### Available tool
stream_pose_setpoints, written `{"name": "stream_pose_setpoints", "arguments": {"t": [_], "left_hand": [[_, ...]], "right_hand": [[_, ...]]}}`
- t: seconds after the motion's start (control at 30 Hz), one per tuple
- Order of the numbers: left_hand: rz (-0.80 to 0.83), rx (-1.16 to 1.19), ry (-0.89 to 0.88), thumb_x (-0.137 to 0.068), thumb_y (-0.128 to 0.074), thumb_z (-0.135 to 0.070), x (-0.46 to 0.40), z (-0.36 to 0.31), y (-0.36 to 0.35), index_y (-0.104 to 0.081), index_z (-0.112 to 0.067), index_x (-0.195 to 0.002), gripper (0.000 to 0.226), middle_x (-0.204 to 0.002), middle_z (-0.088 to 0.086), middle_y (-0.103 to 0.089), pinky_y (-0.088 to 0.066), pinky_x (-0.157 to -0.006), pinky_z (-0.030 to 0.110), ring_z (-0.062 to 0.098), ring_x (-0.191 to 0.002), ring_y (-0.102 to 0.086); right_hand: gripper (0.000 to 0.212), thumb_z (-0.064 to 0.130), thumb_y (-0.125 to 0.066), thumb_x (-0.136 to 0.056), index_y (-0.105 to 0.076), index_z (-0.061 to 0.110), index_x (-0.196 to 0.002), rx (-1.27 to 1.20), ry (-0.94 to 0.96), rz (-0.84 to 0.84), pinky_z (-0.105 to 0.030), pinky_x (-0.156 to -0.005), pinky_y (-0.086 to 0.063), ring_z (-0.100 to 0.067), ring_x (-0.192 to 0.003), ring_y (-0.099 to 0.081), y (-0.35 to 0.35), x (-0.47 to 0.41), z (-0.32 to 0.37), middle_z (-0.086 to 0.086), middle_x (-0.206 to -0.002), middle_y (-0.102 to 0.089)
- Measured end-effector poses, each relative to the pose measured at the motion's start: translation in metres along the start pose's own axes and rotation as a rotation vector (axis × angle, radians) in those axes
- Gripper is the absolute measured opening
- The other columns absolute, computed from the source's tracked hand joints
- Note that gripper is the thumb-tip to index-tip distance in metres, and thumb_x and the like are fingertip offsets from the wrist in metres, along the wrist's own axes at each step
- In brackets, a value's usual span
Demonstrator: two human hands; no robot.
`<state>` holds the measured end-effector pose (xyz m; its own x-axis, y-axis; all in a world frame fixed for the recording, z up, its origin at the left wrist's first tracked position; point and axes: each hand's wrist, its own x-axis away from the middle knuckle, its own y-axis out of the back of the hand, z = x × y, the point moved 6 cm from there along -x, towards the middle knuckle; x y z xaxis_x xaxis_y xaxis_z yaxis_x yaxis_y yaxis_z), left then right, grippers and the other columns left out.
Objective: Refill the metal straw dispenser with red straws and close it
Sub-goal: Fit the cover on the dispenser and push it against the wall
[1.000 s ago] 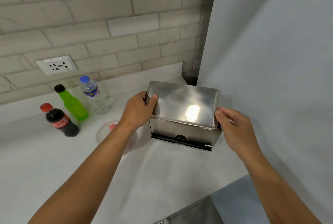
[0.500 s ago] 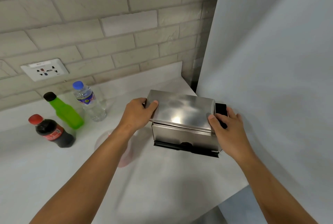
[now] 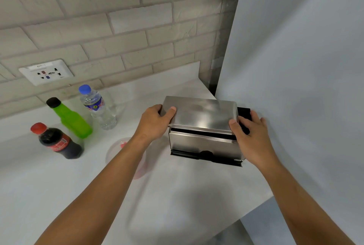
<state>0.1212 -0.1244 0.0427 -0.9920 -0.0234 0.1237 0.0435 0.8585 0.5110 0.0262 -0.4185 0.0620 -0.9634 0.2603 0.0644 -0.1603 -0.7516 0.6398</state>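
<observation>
Since a moment ago the right hand (image 3: pixel 251 136) has slid from the lid's front corner round to the right end of the box, where a black end piece (image 3: pixel 243 113) now shows, and a dark gap has opened under the lid's front edge. From the head camera, the rectangular brushed-steel straw dispenser (image 3: pixel 204 142) sits on the white countertop (image 3: pixel 177 195), close against the pale grey panel (image 3: pixel 295 87) on its right. Its flat steel lid (image 3: pixel 199 115) is held at both ends: the left hand (image 3: pixel 155 122) is closed on the left corner, thumb on top and fingers curled behind, while the right hand grips the right end with its thumb on the lid and its fingers wrapped over the black end piece. A black tray (image 3: pixel 206 156) runs along the base at the front. Behind the left forearm lies a clear round container (image 3: pixel 116 150) with something pink-red in it, perhaps the red straws, though it is too hidden to tell. Farther left stand a dark cola bottle with a red cap (image 3: pixel 57 142), a green bottle with a black cap (image 3: pixel 71 119) and a clear water bottle with a blue cap (image 3: pixel 96 107). I judge the lid is only beginning to lift; pulling unevenly could jam it or drag the light box along the smooth top, and the panel leaves the right fingers little room.
</observation>
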Motion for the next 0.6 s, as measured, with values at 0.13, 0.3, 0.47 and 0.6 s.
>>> {"name": "stream_pose_setpoints", "arguments": {"t": [0.13,0.3,0.47,0.6], "left_hand": [[0.024,0.027,-0.002,-0.091,-0.061,-0.06,0.002,0.001,-0.006,-0.069,-0.013,-0.09,0.047,-0.084,0.003,-0.073,-0.059,-0.071,0.039,0.02,-0.074,-0.067],[0.034,0.022,0.007,-0.091,-0.063,-0.062,0.006,-0.001,-0.016,-0.068,-0.021,-0.097,0.042,-0.089,-0.008,-0.072,-0.044,-0.061,0.02,0.008,-0.076,-0.067],[0.051,0.028,0.006,-0.093,-0.063,-0.06,0.006,-0.004,-0.028,-0.068,-0.019,-0.101,0.042,-0.088,-0.01,-0.07,-0.044,-0.059,0.016,0.006,-0.076,-0.066],[0.057,0.036,-0.005,-0.093,-0.064,-0.059,0.007,-0.012,-0.037,-0.069,-0.016,-0.103,0.045,-0.088,-0.008,-0.07,-0.045,-0.05,0.008,0.008,-0.074,-0.066]], "right_hand": [[0.042,0.056,-0.047,-0.101,-0.072,0.03,-0.123,0.003,0.001,-0.001,-0.056,-0.123,-0.024,-0.03,-0.157,-0.007,-0.001,0.0,0.0,0.004,-0.161,-0.034],[0.048,0.058,-0.048,-0.1,-0.063,0.03,-0.136,0.029,-0.001,0.005,-0.053,-0.125,-0.022,-0.026,-0.16,-0.002,0.003,0.003,-0.002,0.001,-0.171,-0.023],[0.072,0.065,-0.056,-0.095,-0.042,0.03,-0.156,0.028,-0.004,0.057,-0.049,-0.128,-0.02,-0.012,-0.161,0.002,0.007,0.007,-0.012,0.007,-0.175,-0.008],[0.081,0.066,-0.059,-0.091,-0.034,0.031,-0.16,0.034,0.018,0.072,-0.044,-0.128,-0.018,-0.008,-0.16,0.002,0.014,0.005,-0.018,0.009,-0.175,-0.005]]}}
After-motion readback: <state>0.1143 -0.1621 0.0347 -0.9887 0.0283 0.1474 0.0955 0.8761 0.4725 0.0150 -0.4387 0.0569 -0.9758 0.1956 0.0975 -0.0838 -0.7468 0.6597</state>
